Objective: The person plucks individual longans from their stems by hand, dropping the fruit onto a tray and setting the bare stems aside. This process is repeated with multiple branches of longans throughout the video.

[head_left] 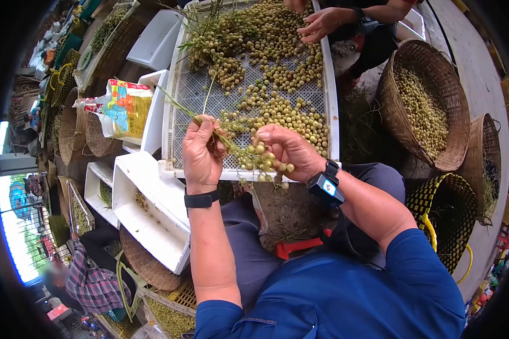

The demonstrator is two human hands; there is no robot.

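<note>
Green stems with a cluster of round yellow-green fruits (258,161) hang over the near edge of a white mesh tray (181,118). My left hand (201,150) is closed around the stems of this bunch. Beside the fruits, on the right of the bunch, my right hand (293,150) has its fingers curled at them; a fruit seems to be between the fingertips. Many loose fruits (291,121) lie on the mesh beyond my hands, and a leafy pile of fruited stems (212,37) rests at the tray's far left.
Another person's hand (319,24) reaches over the tray's far right. A wicker basket of fruits (421,107) stands at right, a yellow-black woven basket (449,209) nearer. White foam boxes (152,203) and a plastic bag (127,110) are at left. A person in plaid (99,285) sits lower left.
</note>
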